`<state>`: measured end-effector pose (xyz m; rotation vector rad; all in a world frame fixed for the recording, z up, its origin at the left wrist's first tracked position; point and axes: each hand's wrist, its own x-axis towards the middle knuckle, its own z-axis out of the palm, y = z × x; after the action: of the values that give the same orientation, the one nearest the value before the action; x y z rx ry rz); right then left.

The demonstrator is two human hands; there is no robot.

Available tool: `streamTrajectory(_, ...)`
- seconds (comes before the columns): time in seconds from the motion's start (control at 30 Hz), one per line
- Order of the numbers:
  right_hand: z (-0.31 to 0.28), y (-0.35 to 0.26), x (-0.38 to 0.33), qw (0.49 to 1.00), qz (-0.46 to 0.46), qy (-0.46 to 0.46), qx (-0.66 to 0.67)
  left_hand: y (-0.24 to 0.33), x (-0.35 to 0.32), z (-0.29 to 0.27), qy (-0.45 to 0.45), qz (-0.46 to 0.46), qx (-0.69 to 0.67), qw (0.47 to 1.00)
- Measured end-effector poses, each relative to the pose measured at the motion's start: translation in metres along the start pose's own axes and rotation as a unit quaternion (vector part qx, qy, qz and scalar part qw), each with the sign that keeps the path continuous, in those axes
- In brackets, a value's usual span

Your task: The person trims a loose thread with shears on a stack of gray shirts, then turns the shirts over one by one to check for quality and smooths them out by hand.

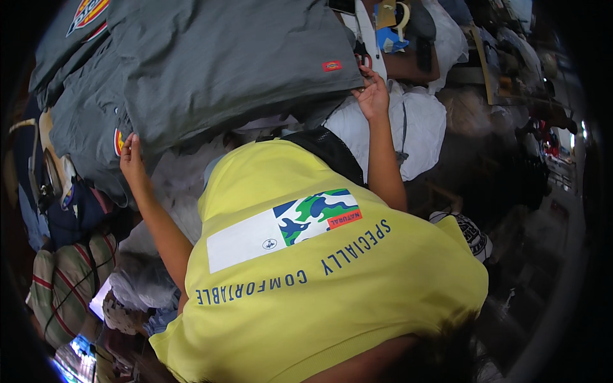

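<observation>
A dark grey T-shirt lies spread out in front of me, with a small red label near its hem at the right and a large coloured emblem at the far left. My left hand pinches the near edge of the grey cloth, close to a small red and yellow patch. At the hem's right corner, my right hand holds the cloth between thumb and fingers. Just beyond that hand, a pair of scissors with red and black handles is partly covered by the cloth.
A tape roll and a blue packet lie at the back right. White plastic bags sit to the right of my right forearm. Striped cloth and other bundles are piled at the left. My yellow shirt fills the lower middle.
</observation>
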<state>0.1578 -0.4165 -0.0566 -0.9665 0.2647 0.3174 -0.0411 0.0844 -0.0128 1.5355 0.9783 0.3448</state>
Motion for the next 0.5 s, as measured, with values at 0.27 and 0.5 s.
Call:
streamTrajectory(0.27,0.034,-0.041,0.004,0.979,0.028,0.024,-0.2,0.049,0.029,0.03,0.007,0.016,0.369,0.929)
streamTrajectory(0.5,0.085,-0.051,0.086,0.927,0.04,0.01,-0.372,0.07,0.093,0.062,0.044,0.134,0.434,0.89)
